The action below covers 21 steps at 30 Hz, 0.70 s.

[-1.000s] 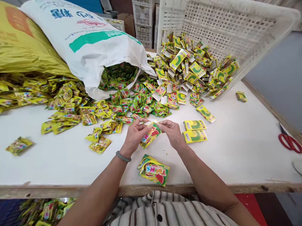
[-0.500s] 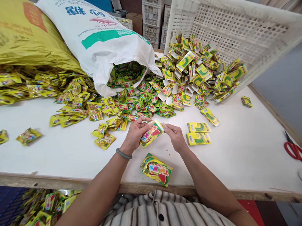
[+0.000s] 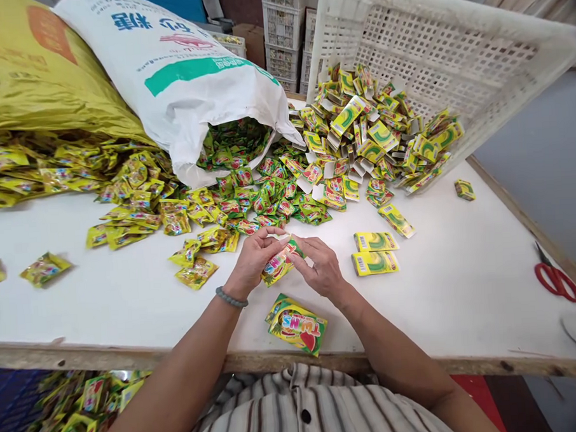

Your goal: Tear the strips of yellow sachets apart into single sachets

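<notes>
Between my hands is a small yellow and green candy box [image 3: 277,267] printed "TWINS". My left hand [image 3: 254,259], with a bead bracelet on its wrist, grips the box's left side. My right hand [image 3: 323,268] closes on its right end, fingers over the upper edge and thumb on the front. Below them, near the table edge, lie overlapping candy boxes [image 3: 300,327]. Right of my right hand, two flat yellow boxes [image 3: 376,263] rest side by side. Behind my hands are green candy packets [image 3: 268,201] and yellow candy packets [image 3: 195,272].
A tipped white crate [image 3: 433,50] spills small boxes [image 3: 380,135] at the back right. A white sack [image 3: 181,74] and a yellow sack [image 3: 48,80] lie at the back left with packets. Red scissors [image 3: 555,281] lie on the right. Below the table's left edge are finished-looking packs [image 3: 81,410].
My right hand has moved left onto the box, its fingers now across the end flap, which stood out white before. The view has shifted slightly.
</notes>
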{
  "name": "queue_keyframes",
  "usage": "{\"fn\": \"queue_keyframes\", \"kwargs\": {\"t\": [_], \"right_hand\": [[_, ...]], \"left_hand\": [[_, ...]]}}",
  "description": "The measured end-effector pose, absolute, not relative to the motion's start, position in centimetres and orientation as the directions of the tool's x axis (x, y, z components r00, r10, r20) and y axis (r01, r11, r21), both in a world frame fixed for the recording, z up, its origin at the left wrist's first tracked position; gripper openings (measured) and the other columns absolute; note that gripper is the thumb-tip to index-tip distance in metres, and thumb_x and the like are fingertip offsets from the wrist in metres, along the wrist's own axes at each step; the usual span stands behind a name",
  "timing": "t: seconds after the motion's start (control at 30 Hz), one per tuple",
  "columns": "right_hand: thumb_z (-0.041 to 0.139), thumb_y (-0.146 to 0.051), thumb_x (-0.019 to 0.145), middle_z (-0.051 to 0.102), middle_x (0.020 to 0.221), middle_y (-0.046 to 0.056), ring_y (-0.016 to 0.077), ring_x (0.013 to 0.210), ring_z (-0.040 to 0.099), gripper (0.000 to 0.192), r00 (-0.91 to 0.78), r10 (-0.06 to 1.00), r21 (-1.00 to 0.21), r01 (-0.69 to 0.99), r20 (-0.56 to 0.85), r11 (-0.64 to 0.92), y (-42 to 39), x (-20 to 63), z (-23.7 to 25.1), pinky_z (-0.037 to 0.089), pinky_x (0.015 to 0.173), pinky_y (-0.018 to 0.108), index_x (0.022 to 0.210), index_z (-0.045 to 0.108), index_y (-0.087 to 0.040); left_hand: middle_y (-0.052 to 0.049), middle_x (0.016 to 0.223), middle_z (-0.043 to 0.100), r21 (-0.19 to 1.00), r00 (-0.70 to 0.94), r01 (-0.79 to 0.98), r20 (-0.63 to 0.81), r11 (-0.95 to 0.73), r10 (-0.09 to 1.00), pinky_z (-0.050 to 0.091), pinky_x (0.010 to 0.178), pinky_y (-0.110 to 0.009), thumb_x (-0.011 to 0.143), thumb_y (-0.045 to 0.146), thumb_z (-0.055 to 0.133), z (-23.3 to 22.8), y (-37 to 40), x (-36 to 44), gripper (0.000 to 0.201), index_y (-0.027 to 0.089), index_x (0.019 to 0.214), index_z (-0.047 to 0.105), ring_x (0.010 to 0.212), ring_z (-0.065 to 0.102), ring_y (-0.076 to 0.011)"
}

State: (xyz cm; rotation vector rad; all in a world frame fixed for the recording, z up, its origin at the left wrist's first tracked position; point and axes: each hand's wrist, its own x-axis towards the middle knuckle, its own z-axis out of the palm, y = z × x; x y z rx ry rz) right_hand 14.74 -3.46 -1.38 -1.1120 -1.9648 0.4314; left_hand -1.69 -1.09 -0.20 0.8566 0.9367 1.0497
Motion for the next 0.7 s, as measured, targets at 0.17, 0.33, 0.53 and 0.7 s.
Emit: {"fn": "queue_keyframes", "kwargs": {"t": [0.17, 0.33, 0.53, 0.7], "right_hand": [[0.053, -0.037, 0.093, 0.070, 0.113, 0.007, 0.0194, 0.103, 0.064, 0.033, -0.249, 0.890, -0.690, 0.564, 0.381, 0.454, -4.7, 17.5, -0.3, 0.051, 0.090, 0.035, 0.122, 0.063, -0.023], [0.053, -0.040, 0.090, 0.070, 0.110, 0.013, 0.0270, 0.107, 0.061, 0.034, -0.048, 0.947, -0.431, 0.882, 0.317, 0.189, -6.2, 24.5, -0.7, 0.045, 0.097, 0.045, 0.112, 0.068, -0.017], [0.058, -0.045, 0.085, 0.050, 0.138, 0.020, 0.0366, 0.122, 0.048, 0.051, 0.095, 0.988, -0.162, 0.984, 0.123, -0.074, -7.2, 25.5, -3.0, 0.044, 0.093, 0.052, 0.129, 0.058, -0.017], [0.056, -0.040, 0.088, 0.060, 0.127, 0.017, 0.0345, 0.114, 0.052, 0.036, -0.117, 0.980, -0.298, 0.941, 0.160, 0.162, -3.8, 20.0, -2.2, 0.043, 0.089, 0.052, 0.117, 0.066, -0.020]], "left_hand": [[0.003, 0.061, 0.062, 0.939, 0.574, -0.088, -0.225, 0.333, 0.787, 0.036, 0.049, -0.018, 0.071, 0.037, 0.078, 0.6, -1.8, -2.2, 0.036, 0.017, 0.095, 0.061, 0.050, 0.051, -0.0083], [-0.007, 0.087, 0.072, 0.977, 0.830, 0.186, -0.211, 0.100, 0.517, 0.045, 0.073, -0.024, 0.075, 0.035, 0.072, 1.6, -2.6, -1.7, 0.025, 0.013, 0.088, 0.072, 0.080, 0.062, -0.0171], [-0.004, 0.078, 0.069, 0.954, 0.451, 0.300, -0.135, -0.008, 0.883, 0.044, 0.069, -0.028, 0.078, 0.038, 0.063, 0.5, -1.2, -1.6, 0.023, 0.016, 0.080, 0.069, 0.074, 0.060, -0.0200], [-0.011, 0.087, 0.065, 0.611, -0.265, 0.782, 0.154, 0.119, 0.952, 0.042, 0.073, -0.036, 0.080, 0.031, 0.059, -0.7, 0.3, -4.4, 0.015, 0.018, 0.085, 0.064, 0.083, 0.060, -0.0287]]}}
